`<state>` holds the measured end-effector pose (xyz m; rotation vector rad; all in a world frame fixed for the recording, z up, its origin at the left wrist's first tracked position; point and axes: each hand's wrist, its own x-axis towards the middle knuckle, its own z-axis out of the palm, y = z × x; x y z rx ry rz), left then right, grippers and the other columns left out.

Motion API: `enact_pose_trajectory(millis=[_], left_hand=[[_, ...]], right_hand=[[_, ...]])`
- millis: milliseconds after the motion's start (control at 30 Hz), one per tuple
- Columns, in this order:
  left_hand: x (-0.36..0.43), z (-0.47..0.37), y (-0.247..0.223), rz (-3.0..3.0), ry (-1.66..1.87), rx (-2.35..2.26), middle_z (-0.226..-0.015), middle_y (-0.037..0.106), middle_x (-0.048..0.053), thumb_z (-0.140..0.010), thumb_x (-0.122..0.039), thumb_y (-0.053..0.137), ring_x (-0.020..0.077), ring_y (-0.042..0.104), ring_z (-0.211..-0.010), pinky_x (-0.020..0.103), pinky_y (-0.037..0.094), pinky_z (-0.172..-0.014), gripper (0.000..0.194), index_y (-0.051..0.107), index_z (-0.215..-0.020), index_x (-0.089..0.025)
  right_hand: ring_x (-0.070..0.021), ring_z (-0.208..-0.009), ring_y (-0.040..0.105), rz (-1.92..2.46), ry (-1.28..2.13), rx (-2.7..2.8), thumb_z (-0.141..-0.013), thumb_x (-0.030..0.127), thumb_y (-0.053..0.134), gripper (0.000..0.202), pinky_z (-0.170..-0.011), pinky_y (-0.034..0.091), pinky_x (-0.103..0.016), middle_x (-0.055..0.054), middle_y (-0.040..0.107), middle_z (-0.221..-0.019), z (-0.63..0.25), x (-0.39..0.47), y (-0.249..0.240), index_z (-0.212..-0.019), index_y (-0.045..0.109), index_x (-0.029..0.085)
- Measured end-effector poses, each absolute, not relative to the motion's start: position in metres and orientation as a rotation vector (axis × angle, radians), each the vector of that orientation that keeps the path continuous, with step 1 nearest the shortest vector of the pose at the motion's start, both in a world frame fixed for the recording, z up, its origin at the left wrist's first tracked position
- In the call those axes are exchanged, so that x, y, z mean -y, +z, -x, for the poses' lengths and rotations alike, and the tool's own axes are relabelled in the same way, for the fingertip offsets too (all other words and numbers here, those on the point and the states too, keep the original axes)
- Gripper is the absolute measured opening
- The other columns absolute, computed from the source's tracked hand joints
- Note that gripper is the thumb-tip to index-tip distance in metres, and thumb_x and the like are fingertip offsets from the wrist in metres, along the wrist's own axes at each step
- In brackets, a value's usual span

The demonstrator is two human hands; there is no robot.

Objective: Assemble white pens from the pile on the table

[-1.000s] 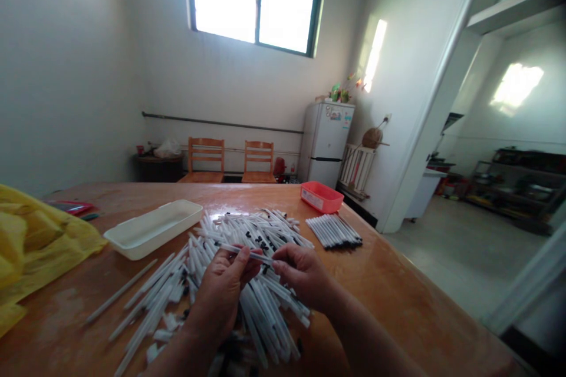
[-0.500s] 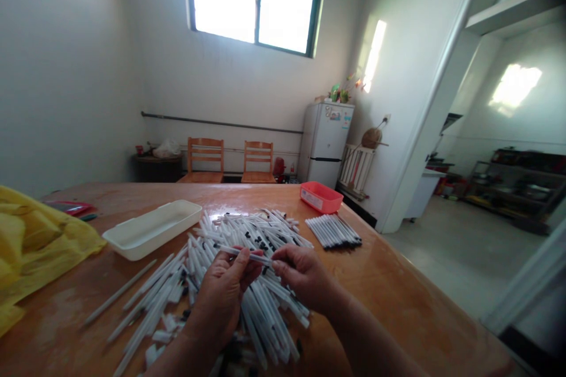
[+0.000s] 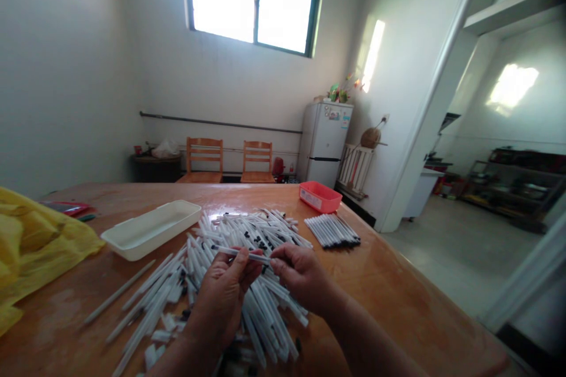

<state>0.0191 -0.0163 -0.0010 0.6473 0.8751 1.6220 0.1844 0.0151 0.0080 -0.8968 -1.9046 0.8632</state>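
One white pen (image 3: 227, 251), held crosswise above a loose heap of pens (image 3: 270, 313) on the table (image 3: 375, 288): left hand (image 3: 223, 290), fingers curled closed around its middle, seemingly to steady it; right hand (image 3: 303, 271), fingers pinched together at its right end, seemingly for fine control. One row of pens (image 3: 332, 231), beside the red tray (image 3: 329, 206), dark ends aligned, presumably kept apart from the heap.

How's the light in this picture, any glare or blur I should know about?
Head view: the window is blown out white; glare shines on the table behind the pen pile. Also in the head view: small pen details look soft, and the top-right corner goes dark.
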Motion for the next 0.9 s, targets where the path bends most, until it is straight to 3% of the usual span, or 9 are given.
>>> enact_pose_trajectory(millis=[267, 400, 600, 800, 900], left_hand=[[0.016, -0.024, 0.007, -0.677, 1.645, -0.9, -0.087, 0.073, 0.001, -0.078, -0.032, 0.076, 0.0159, 0.071, -0.086, 0.029, 0.056, -0.081, 0.024, 0.058, -0.089, -0.02], [0.016, -0.03, 0.005, -0.819, 1.651, -0.98, -0.09, 0.073, 0.001, -0.076, -0.039, 0.077, 0.0165, 0.07, -0.086, 0.028, 0.054, -0.079, 0.034, 0.061, -0.099, -0.021], [0.012, -0.021, 0.002, -1.272, 1.633, -1.284, -0.097, 0.072, 0.004, -0.085, -0.045, 0.065, 0.0202, 0.067, -0.09, 0.03, 0.049, -0.08, 0.035, 0.063, -0.114, -0.025], [0.008, -0.006, -0.005, -2.165, 1.428, -1.655, -0.1, 0.069, 0.006, -0.092, -0.035, 0.052, 0.0253, 0.06, -0.096, 0.038, 0.042, -0.087, 0.031, 0.07, -0.117, -0.03], [0.007, -0.004, -0.008, -2.335, 1.18, -1.851, -0.096, 0.069, 0.005, -0.092, -0.033, 0.048, 0.0258, 0.059, -0.091, 0.037, 0.041, -0.077, 0.033, 0.071, -0.117, -0.035]], right_hand=[[-0.0095, -0.053, 0.053, 0.884, 1.154, 1.746, -0.09, 0.035, 0.057, 0.02, -0.047, 0.043, -0.02, 0.002, 0.057, -0.066, -0.178, -0.016, 0.004, -0.091, 0.063, 0.016], [-0.0104, -0.053, 0.056, 0.858, 1.192, 1.713, -0.09, 0.04, 0.057, 0.026, -0.049, 0.045, -0.021, 0.001, 0.059, -0.066, -0.175, -0.017, 0.002, -0.091, 0.063, 0.015], [-0.012, -0.066, 0.056, 0.903, 0.823, 1.795, -0.089, 0.034, 0.061, 0.021, -0.058, 0.043, -0.022, -0.001, 0.063, -0.076, -0.182, -0.016, 0.009, -0.099, 0.069, 0.017], [-0.0128, -0.067, 0.057, 0.84, 0.763, 1.685, -0.097, 0.039, 0.049, 0.034, -0.061, 0.044, -0.024, -0.002, 0.063, -0.084, -0.192, -0.012, 0.023, -0.122, 0.061, 0.02], [-0.0156, -0.08, 0.062, 0.836, 0.597, 1.813, -0.097, 0.033, 0.049, 0.028, -0.074, 0.047, -0.027, -0.005, 0.068, -0.092, -0.195, -0.013, 0.027, -0.112, 0.068, 0.021]])
